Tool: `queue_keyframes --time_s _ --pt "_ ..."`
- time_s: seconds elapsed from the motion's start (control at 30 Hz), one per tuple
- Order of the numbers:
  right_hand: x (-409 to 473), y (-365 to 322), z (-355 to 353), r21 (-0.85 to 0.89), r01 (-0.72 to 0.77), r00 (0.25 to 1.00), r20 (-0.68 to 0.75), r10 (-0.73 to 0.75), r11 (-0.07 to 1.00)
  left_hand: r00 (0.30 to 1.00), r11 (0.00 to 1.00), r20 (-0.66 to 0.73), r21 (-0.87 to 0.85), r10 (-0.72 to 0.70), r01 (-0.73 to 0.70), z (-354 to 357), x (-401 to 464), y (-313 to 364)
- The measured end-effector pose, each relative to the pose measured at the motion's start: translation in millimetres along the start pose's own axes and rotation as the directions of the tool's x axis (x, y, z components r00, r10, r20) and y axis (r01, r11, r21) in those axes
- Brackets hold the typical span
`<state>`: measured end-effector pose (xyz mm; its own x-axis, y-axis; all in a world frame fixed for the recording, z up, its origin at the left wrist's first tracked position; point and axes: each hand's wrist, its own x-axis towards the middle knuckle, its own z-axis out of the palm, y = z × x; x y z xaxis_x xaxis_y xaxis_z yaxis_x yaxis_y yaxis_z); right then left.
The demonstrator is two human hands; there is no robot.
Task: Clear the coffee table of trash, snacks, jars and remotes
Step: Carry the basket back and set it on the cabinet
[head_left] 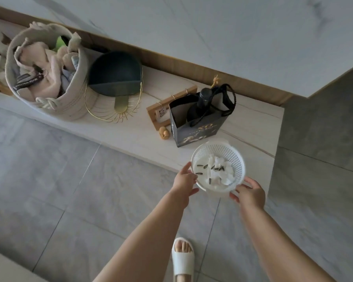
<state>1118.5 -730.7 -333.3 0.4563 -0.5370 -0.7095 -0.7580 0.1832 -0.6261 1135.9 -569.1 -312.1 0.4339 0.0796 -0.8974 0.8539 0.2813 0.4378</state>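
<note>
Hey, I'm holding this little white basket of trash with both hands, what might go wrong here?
1. The white basket has a mesh wall; the sunflower seed shells may slip through onto the floor.
2. Left hand and right hand touch only its rim, so it might tip and spill the crumpled tissues.
3. The gift bag with a bottle stands close behind; a bump could topple it.

A single head-worn wide-angle camera looks steeply down and forward over both outstretched forearms; the left hand (184, 178) and right hand (251, 193) sit close, low of centre; the low ledge (135, 137) runs diagonally across mid-frame, its right corner near; floor tiles (49, 190) fill the foreground; edges bow.
</note>
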Motion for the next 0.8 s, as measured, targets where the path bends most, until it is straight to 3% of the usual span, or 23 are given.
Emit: queue_keyframes --time_s 0.27,0.47,0.57,0.63,0.8 --pt "12 -3 5 -0.071 0.020 0.999 0.027 -0.019 0.997 1.000 1.000 0.027 -0.016 -0.011 0.011 5 14 -1" --pt "-4 -7 5 -0.278 0.082 0.995 0.080 -0.062 0.957 1.000 0.997 0.024 0.073 -0.018 0.016 -1 5 -5" --pt "-23 -8 5 -0.499 0.146 0.988 0.111 -0.105 0.854 1.000 0.969 0.001 0.248 0.013 -0.012 -10 -10 -7" --pt "-42 -8 6 -0.628 0.267 0.962 0.214 -0.168 0.730 0.999 0.923 -0.007 0.383 0.049 -0.043 -19 -22 -9" --pt "-93 -10 13 -0.702 0.531 0.845 0.480 -0.236 0.474 0.993 0.818 0.010 0.565 0.121 -0.106 -51 -60 -9"
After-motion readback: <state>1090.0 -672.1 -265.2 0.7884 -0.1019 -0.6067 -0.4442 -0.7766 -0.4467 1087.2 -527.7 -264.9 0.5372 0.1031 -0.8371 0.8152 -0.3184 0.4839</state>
